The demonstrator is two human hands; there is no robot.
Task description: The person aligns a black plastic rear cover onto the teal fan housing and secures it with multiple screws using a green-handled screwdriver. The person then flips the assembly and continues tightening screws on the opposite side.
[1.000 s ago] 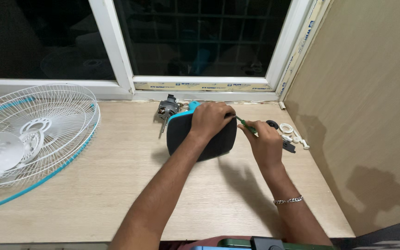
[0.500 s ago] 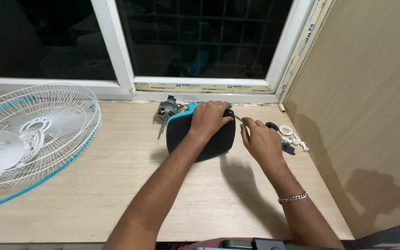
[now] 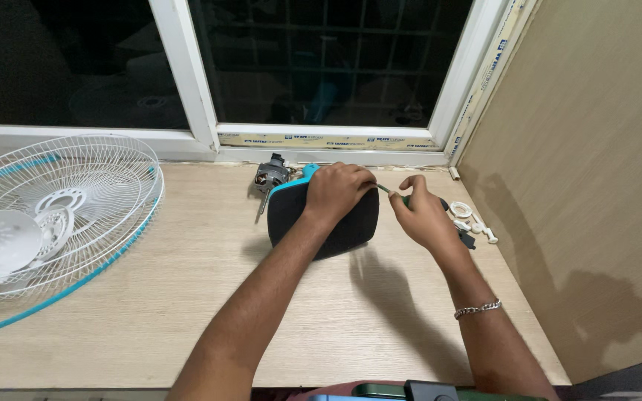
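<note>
Right now the person's left hand is clamped over the top edge of a black fan housing with a turquoise rim, fingers curled down over its far side, pinning it on the pale wooden desk. That housing stands tilted near the back of the desk, just in front of the white window frame, and a bare metal motor with its shaft pokes out at the housing's left end. The right hand sits just to the right of the housing, its fingers pinched round a green-handled screwdriver whose thin shaft points left towards the housing's upper right corner, close to the left hand's fingertips; whether the tip is actually touching the housing I cannot tell. A silver chain bracelet hangs on the right wrist. Just past the right hand, by the beige side wall, lies a small scatter of loose fan parts: white rings, a white pin and a couple of dark bits. Well away on the left end of the desk lies a white wire fan guard with a turquoise band round its rim, and a white plastic piece lies inside it.
</note>
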